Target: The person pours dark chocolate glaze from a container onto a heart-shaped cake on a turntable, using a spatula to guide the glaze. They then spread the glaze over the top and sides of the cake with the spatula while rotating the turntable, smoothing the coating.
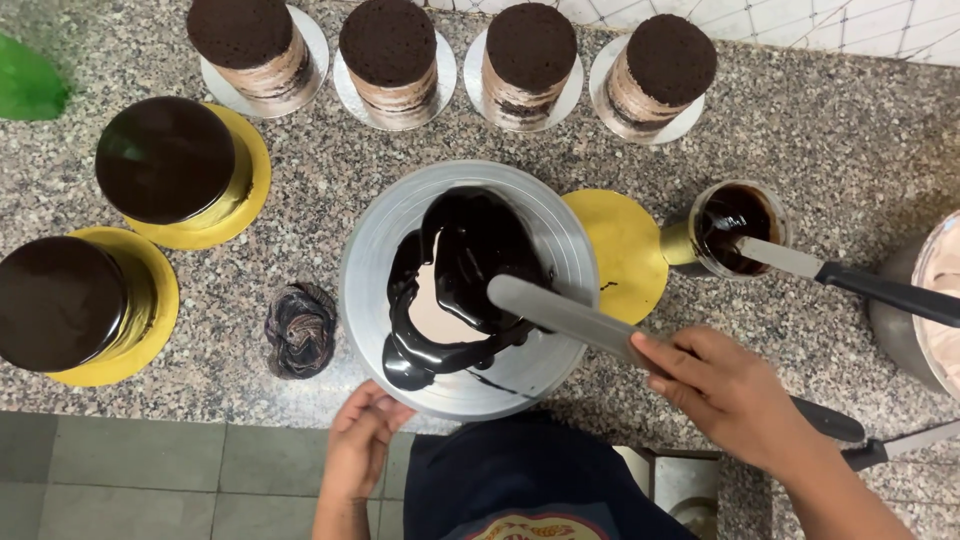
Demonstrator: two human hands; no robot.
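Palette knife (570, 318) lies in my right hand (725, 390), its long flat blade running from the near right up toward the far left, the rounded tip resting on the glaze at the right edge of the cake (462, 280). My fingers are wrapped closed around the blade's base, where the dark handle begins; the handle end pokes out on the near right behind my wrist. The cake sits at the centre of a grey turntable (375, 240) on the speckled granite counter (860, 150), its top flooded with glossy dark chocolate glaze, a pale patch of cream showing through, and a pool of glaze run down onto the turntable on the near left. My left hand (362, 440) cups the near rim of the turntable, fingers curled against its edge.

Just right of the turntable, a bare gold cake board (625, 245) is partly tucked beneath it, and beyond that stands a small tub of glaze (738, 225) with a second knife (850, 280) resting in it. Two finished glazed cakes (165, 160) on gold boards stand at left. Four unglazed layer cakes (388, 45) line the far edge. A smeared crumpled cloth (300, 328) lies just left of the turntable.
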